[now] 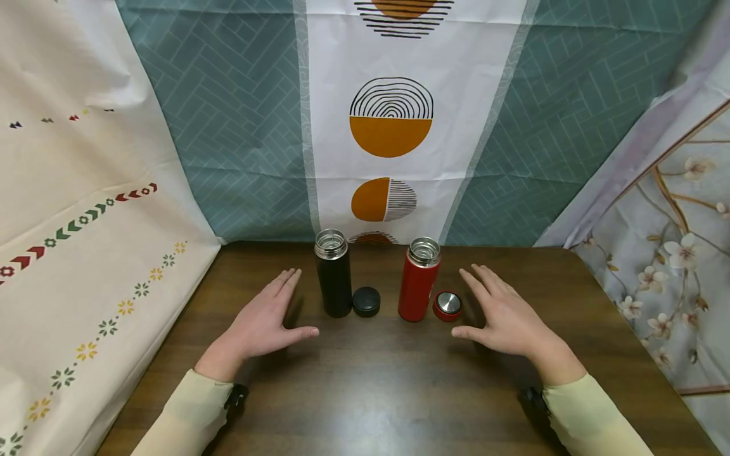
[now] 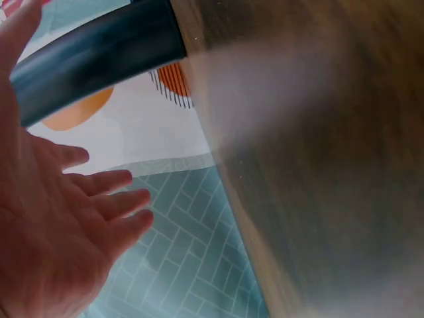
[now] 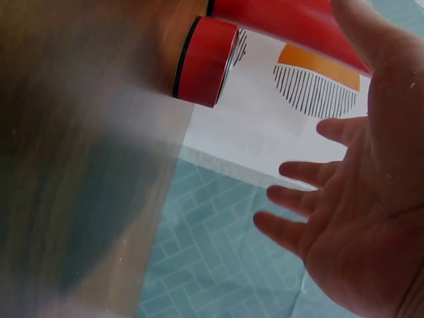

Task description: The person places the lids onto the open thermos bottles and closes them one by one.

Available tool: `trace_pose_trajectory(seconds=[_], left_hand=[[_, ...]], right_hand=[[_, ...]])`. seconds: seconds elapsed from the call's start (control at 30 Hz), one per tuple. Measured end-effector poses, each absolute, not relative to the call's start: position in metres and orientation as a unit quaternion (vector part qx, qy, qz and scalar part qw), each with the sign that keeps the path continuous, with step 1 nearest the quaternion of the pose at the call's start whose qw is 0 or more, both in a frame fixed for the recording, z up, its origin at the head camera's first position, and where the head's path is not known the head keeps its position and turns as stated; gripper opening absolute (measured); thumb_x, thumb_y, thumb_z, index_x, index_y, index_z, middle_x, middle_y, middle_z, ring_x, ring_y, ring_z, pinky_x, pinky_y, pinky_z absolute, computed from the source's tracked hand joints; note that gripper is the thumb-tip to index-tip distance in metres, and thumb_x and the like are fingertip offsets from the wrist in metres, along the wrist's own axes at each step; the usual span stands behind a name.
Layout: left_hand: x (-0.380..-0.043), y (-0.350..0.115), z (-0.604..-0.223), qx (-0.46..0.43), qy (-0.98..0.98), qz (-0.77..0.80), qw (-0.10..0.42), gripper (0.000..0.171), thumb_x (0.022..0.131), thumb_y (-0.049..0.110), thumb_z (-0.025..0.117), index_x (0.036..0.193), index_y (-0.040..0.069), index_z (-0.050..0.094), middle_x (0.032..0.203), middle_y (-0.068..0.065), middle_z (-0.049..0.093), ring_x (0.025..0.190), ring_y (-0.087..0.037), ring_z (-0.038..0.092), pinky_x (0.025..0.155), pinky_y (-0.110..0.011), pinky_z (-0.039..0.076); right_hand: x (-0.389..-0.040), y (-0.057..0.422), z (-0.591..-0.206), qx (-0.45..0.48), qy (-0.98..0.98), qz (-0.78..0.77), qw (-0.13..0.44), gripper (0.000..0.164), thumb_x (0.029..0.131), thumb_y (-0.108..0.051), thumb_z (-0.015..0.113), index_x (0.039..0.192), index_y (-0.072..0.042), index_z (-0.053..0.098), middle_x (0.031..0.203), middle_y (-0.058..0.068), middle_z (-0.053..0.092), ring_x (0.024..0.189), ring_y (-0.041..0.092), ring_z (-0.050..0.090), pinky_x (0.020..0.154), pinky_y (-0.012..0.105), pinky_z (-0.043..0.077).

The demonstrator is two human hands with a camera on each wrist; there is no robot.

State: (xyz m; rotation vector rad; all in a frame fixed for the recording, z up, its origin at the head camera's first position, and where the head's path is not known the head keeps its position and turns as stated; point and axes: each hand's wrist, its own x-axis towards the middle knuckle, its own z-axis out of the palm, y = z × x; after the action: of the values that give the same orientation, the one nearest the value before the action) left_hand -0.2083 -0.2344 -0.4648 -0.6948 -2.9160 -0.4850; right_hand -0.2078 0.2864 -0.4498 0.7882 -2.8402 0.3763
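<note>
A black thermos bottle (image 1: 334, 282) stands upright with its steel mouth uncovered, and its black lid (image 1: 366, 301) lies beside its base on the right. To the right, a red thermos bottle (image 1: 418, 285) also stands uncapped, its red lid (image 1: 447, 306) with a steel top next to it. My left hand (image 1: 263, 320) is left of the black bottle, fingers extended and thumb spread, holding nothing. On the other side, my right hand (image 1: 504, 313) has its fingers stretched near the red lid, palm empty. The right wrist view shows the red lid (image 3: 207, 63) apart from the fingertips.
Both bottles stand toward the back of a brown wooden table (image 1: 365, 392). Behind it hangs a teal and white patterned cloth (image 1: 245, 126). A cream embroidered cloth (image 1: 85, 253) borders the left side, a floral cloth (image 1: 667, 278) the right.
</note>
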Motion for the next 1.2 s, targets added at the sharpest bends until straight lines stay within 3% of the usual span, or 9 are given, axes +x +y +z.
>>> trace_pose_trajectory(seconds=[0.3,0.63,0.9,1.2], left_hand=[[-0.208,-0.228,-0.462,-0.217,-0.949,-0.221,0.062,0.122,0.092,0.078,0.075,0.175,0.004,0.026,0.178,-0.019,0.035,0.162,-0.039,0.037,0.125,-0.062,0.041],[-0.21,-0.227,-0.462,-0.184,-0.938,-0.293,0.01,0.12,0.094,0.076,0.075,0.178,0.012,0.017,0.181,-0.016,0.028,0.163,-0.039,0.035,0.123,-0.067,0.04],[-0.213,-0.223,-0.462,-0.18,-0.919,-0.352,0.01,0.112,0.096,0.069,0.078,0.178,0.017,0.021,0.178,-0.012,0.037,0.162,-0.037,0.038,0.124,-0.069,0.038],[-0.221,-0.216,-0.466,-0.185,-0.9,-0.393,0.017,0.115,0.095,0.064,0.083,0.178,0.015,0.021,0.175,-0.011,0.042,0.156,-0.04,0.047,0.125,-0.063,0.04]], right_hand=[[-0.206,0.277,-0.454,0.307,-0.933,0.143,0.122,0.103,0.088,-0.067,0.087,0.162,-0.006,0.05,0.162,0.02,0.049,0.146,0.042,0.051,0.111,0.067,0.052],[-0.204,0.266,-0.457,0.346,-0.912,0.163,0.145,0.091,0.09,-0.062,0.089,0.155,-0.007,0.057,0.151,0.011,0.057,0.135,0.034,0.06,0.108,0.059,0.056],[-0.2,0.255,-0.455,0.374,-0.901,0.168,0.141,0.086,0.092,-0.058,0.088,0.154,-0.006,0.059,0.149,0.008,0.061,0.13,0.03,0.066,0.103,0.055,0.06],[-0.192,0.241,-0.451,0.395,-0.891,0.195,0.11,0.081,0.094,-0.053,0.088,0.156,-0.009,0.058,0.148,0.001,0.061,0.128,0.021,0.066,0.104,0.05,0.06]])
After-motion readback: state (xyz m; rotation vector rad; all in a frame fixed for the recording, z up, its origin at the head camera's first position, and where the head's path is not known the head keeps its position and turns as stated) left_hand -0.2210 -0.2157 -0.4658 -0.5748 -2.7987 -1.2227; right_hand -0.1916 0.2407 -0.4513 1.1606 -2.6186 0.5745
